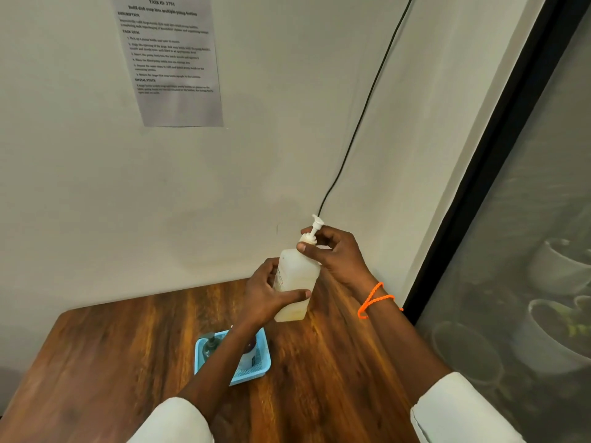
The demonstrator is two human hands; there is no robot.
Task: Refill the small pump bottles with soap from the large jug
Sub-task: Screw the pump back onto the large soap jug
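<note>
Over a wooden table (128, 346), I hold a translucent pump bottle (295, 282) in the air in front of the wall, my left hand (268, 294) wrapped around its body with the thumb across the front, while my right hand (335, 251) pinches the collar of the white pump head (311, 233) between thumb and fingers. A shallow band of yellowish soap sits at the bottom, the rest looking empty, so I judge this the opening step: unscrewing the pump for a refill, though tightening it back would look the same. The next move calls for turning the collar while the left hand keeps the body from spinning, then lifting the pump's tube straight out. Below my left forearm, a blue basket (263, 362) on the table holds two other bottles, partly hidden. The large jug is not in view.
</note>
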